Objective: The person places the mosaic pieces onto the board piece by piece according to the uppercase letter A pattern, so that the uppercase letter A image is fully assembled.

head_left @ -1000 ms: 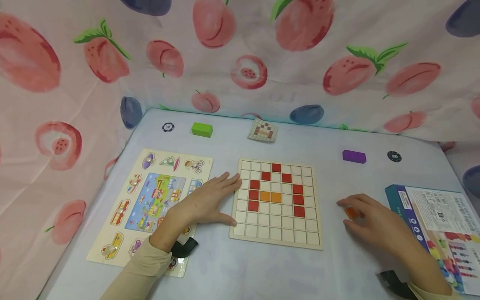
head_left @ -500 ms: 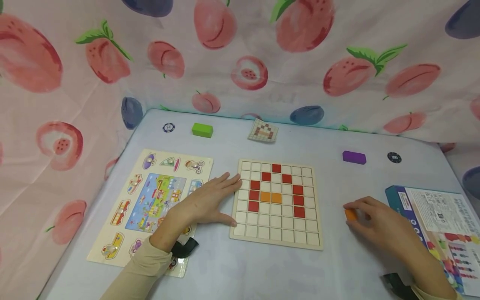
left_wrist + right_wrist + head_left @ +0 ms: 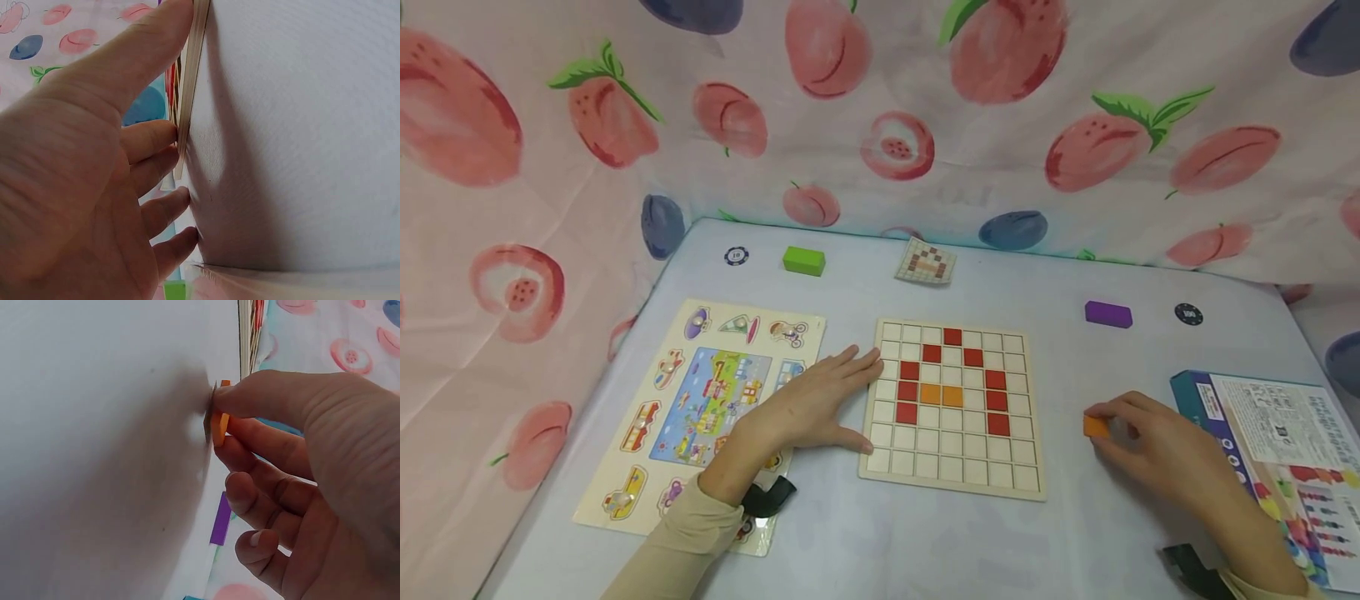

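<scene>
A wooden grid board [image 3: 952, 492] lies mid-table, with red tiles [image 3: 997, 401] in an arch and two orange tiles [image 3: 952, 396] among pale squares. My left hand [image 3: 808, 404] lies with straight, spread fingers at the board's left edge; its thumb and fingertips touch the rim, seen also in the left wrist view. Right of the board my right hand [image 3: 1157, 442] pinches a loose orange tile [image 3: 1096, 426] between thumb and fingers, low over the table. In the right wrist view this tile [image 3: 220, 428] stands close to the white cloth, its other fingers loosely curled.
A peg puzzle board [image 3: 625, 467] lies under my left forearm. At the back are a green block [image 3: 804, 261], a patterned card [image 3: 927, 262] and a poker chip [image 3: 737, 256]. Farther right lie a purple block [image 3: 1108, 314], another chip [image 3: 1188, 313] and a box [image 3: 1277, 433].
My right hand has closed its thumb and fingers on the orange tile, and the tile now shows more beyond the fingertips, slightly farther left. The left hand and board have stayed put.
</scene>
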A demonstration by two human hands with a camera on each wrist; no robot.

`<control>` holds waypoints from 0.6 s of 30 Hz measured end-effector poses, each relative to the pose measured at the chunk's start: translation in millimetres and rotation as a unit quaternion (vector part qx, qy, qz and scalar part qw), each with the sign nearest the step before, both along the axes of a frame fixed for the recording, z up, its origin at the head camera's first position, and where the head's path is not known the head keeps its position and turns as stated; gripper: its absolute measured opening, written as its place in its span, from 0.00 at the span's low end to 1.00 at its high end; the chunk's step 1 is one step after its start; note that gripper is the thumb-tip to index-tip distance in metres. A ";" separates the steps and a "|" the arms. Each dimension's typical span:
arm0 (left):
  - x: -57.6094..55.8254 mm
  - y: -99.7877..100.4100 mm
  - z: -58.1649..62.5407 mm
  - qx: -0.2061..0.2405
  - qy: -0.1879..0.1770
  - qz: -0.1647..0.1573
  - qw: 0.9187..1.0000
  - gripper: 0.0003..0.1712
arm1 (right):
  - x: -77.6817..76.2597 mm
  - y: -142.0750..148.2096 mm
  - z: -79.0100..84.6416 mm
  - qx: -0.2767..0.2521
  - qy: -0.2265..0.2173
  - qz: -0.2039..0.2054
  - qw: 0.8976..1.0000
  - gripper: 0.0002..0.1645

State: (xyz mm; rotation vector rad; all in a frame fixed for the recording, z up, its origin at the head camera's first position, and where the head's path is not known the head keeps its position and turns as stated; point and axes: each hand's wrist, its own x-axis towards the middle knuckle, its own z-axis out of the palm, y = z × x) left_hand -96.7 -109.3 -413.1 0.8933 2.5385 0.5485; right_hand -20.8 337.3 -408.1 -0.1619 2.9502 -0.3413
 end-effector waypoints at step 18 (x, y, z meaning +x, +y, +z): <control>-1.5 0.2 -1.8 -0.009 -0.002 -0.003 1.000 0.65 | -33.3 -84.0 11.3 -0.032 0.071 0.101 0.992 0.21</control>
